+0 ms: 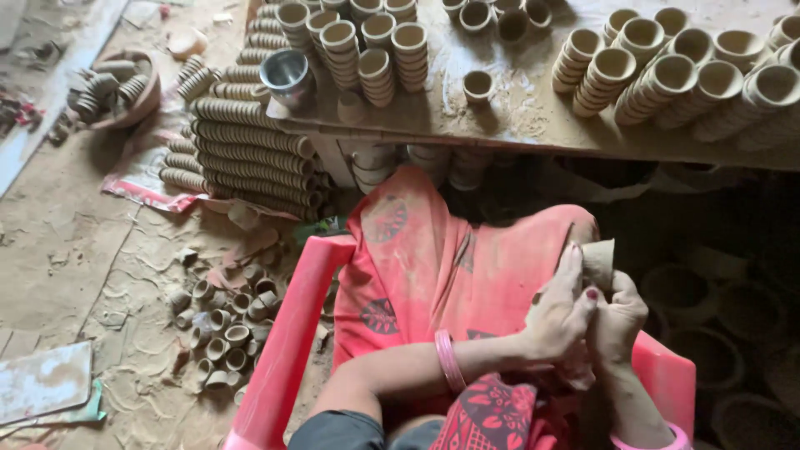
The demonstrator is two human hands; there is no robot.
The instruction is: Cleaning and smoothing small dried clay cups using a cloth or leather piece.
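I sit in a red plastic chair (287,333) with red patterned cloth (433,258) over my lap. Both hands meet above my right knee around one small unfired clay cup (598,260). My left hand (560,310) wraps the cup's near side, fingers stretched up along its wall. My right hand (621,321) grips it from beneath and behind. Only the cup's upper part shows past the fingers. A pink bangle (448,360) circles my left wrist.
A dusty wooden table (533,125) ahead carries several stacks of clay cups (379,58), leaning rows (667,79) and a steel bowl (287,75). Long lying stacks (250,158) pile up left of it. Loose small cups (221,321) litter the sandy floor. Dark pots (708,350) sit at right.
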